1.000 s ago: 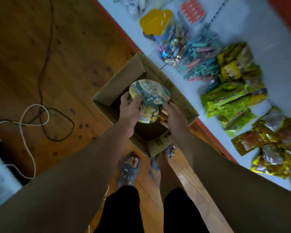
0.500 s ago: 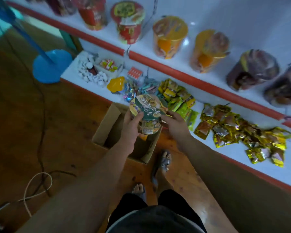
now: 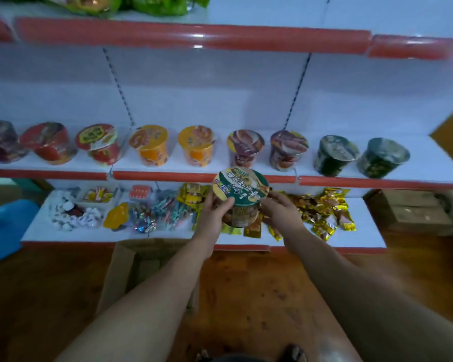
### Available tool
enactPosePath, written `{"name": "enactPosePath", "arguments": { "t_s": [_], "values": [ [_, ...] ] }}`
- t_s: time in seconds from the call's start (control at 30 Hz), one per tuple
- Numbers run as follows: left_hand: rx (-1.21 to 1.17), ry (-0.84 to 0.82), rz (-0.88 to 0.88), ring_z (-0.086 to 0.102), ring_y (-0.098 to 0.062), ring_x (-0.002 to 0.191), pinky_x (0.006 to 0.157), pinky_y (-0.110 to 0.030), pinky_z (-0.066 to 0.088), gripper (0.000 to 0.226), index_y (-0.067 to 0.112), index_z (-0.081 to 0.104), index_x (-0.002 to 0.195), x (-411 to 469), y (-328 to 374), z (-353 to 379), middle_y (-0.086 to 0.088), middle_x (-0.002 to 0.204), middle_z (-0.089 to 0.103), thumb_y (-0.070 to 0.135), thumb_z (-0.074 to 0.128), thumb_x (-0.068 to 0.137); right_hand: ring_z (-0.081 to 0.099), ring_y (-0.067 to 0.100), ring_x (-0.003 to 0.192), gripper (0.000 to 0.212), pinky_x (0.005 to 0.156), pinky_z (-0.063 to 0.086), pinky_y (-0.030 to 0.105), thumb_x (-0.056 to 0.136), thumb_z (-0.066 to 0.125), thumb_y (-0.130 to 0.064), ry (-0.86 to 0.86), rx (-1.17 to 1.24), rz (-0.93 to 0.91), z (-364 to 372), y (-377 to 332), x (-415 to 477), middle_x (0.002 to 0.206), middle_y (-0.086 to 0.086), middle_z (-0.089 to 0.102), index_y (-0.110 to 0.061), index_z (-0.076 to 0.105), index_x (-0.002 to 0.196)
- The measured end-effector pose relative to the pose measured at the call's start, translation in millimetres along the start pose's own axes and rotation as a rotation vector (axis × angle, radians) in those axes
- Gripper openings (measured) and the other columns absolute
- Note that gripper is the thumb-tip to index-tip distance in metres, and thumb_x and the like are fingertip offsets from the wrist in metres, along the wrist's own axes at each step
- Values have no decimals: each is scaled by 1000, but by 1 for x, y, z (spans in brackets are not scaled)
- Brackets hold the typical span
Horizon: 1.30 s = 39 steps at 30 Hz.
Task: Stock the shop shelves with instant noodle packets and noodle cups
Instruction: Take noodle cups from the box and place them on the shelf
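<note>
I hold a noodle cup (image 3: 240, 188) with a green and yellow lid between both hands, in front of the shelving. My left hand (image 3: 215, 214) grips its left side and my right hand (image 3: 280, 209) its right side. The cup hangs level with the red front edge of the middle shelf (image 3: 168, 176). On that shelf stands a row of several noodle cups: red ones (image 3: 100, 142) at the left, orange ones (image 3: 196, 145) in the middle, dark green ones (image 3: 335, 154) at the right. The open cardboard box (image 3: 126, 267) stands on the floor below my left arm.
The bottom shelf (image 3: 168, 235) carries small white bottles (image 3: 71, 218), a yellow item (image 3: 117, 215), sweets and gold snack packets (image 3: 324, 212). A blue object (image 3: 3, 228) sits at the left. Cardboard boxes (image 3: 413, 210) stand at the right. Green packets (image 3: 152, 3) lie on the top shelf.
I have lifted the cup out of the box and up to the middle shelf's height. My view has swung from the floor to the shelves.
</note>
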<state>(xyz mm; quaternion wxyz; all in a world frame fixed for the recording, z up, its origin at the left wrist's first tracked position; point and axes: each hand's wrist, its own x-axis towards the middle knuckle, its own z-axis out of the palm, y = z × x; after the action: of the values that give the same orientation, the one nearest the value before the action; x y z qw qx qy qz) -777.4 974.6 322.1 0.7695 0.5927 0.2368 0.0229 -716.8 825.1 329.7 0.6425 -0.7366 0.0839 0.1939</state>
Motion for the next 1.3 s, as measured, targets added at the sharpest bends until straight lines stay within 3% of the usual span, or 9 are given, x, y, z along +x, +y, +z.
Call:
{"name": "enactPosePath", "arguments": {
  "t_s": [0.17, 0.27, 0.4, 0.5, 0.77, 1.0, 1.1, 1.17, 1.3],
  "values": [
    [58, -106, 3, 53, -12, 110, 88, -33, 42, 46, 34, 46, 140, 5, -9, 89, 14, 123, 56, 26, 60, 97, 66, 22, 102, 32, 76, 53, 35, 94, 62, -20, 84, 64, -17, -93, -6, -1, 113, 4, 69, -17, 60, 125],
    [79, -127, 11, 53, -15, 113, 88, -34, 46, 50, 34, 47, 141, 5, -19, 152, 10, 128, 56, 25, 63, 95, 66, 19, 100, 27, 75, 51, 31, 94, 61, -19, 110, 104, -29, -157, -8, -2, 108, 0, 69, -20, 60, 121],
    [150, -186, -5, 51, -21, 124, 104, -50, 45, 51, 38, 49, 138, 7, -37, 243, 6, 137, 54, 32, 66, 91, 66, 19, 99, 27, 72, 53, 30, 95, 60, -18, 161, 138, -43, -247, -5, 5, 109, 1, 69, -19, 61, 122],
    [164, -236, 1, 52, -18, 119, 104, -46, 44, 37, 41, 52, 126, 6, -45, 309, 11, 126, 59, 25, 63, 94, 67, 18, 91, 32, 67, 54, 29, 94, 62, -17, 209, 205, -34, -311, -1, 12, 112, 6, 69, -14, 60, 125],
    [267, -359, -53, 53, -21, 123, 106, -49, 44, 56, 37, 48, 141, 21, -69, 441, 7, 135, 57, 32, 66, 87, 64, 9, 90, 22, 60, 49, 19, 95, 61, -16, 352, 277, -32, -435, 3, 27, 102, -2, 66, -19, 57, 117],
    [220, -411, -106, 56, -19, 117, 101, -44, 49, 51, 33, 47, 141, 69, -87, 528, 5, 129, 61, 16, 60, 95, 64, 17, 104, 36, 82, 54, 32, 91, 63, -14, 447, 273, 28, -507, 6, 84, 115, 2, 68, -18, 60, 127],
    [242, -452, -115, 55, -16, 115, 101, -40, 48, 51, 34, 46, 141, 104, -89, 565, 7, 126, 60, 16, 59, 95, 64, 19, 104, 32, 82, 55, 33, 92, 63, -13, 475, 282, 41, -534, -2, 120, 114, 2, 68, -19, 62, 124],
    [243, -466, -139, 55, -21, 122, 104, -45, 47, 58, 32, 45, 144, 131, -88, 591, 5, 131, 60, 18, 62, 90, 66, 19, 100, 26, 84, 57, 35, 92, 62, -10, 500, 280, 51, -551, -11, 145, 110, 1, 70, -20, 63, 117],
    [241, -450, -161, 55, -19, 120, 106, -44, 45, 56, 32, 41, 145, 169, -86, 632, 4, 133, 60, 10, 56, 96, 67, 15, 91, 28, 77, 57, 29, 92, 60, -3, 529, 279, 74, -578, -28, 188, 97, -4, 70, -20, 65, 114]
  ]
}}
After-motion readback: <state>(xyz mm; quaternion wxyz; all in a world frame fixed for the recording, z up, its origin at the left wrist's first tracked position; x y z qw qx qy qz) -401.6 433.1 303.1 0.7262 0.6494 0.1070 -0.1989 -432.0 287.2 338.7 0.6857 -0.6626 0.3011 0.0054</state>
